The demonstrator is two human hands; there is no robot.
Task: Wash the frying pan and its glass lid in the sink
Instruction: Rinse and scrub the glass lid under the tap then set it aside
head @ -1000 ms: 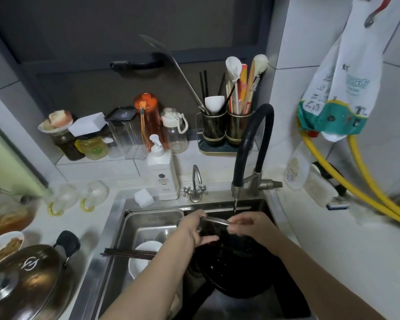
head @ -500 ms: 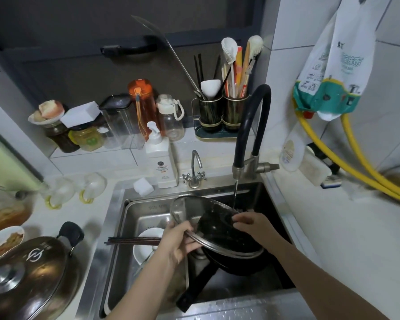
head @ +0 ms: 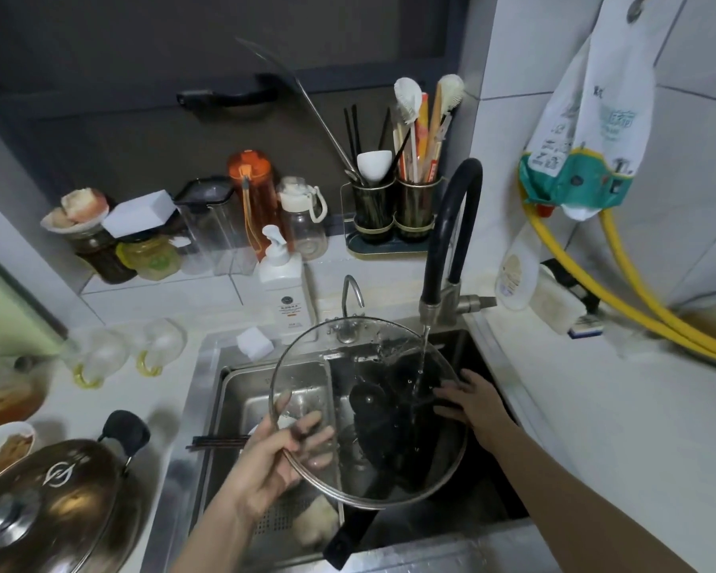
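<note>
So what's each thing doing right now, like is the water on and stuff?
Black faucet: running, thin stream hits the lid.
Glass lid: tilted up over the sink, wet.
Left hand: gripping the lid's lower rim.
Right hand: on the lid's right edge.
Frying pan: in the sink, behind the lid.
Small tap: no water seen.
Metal pot lid: closed on its pot.
</note>
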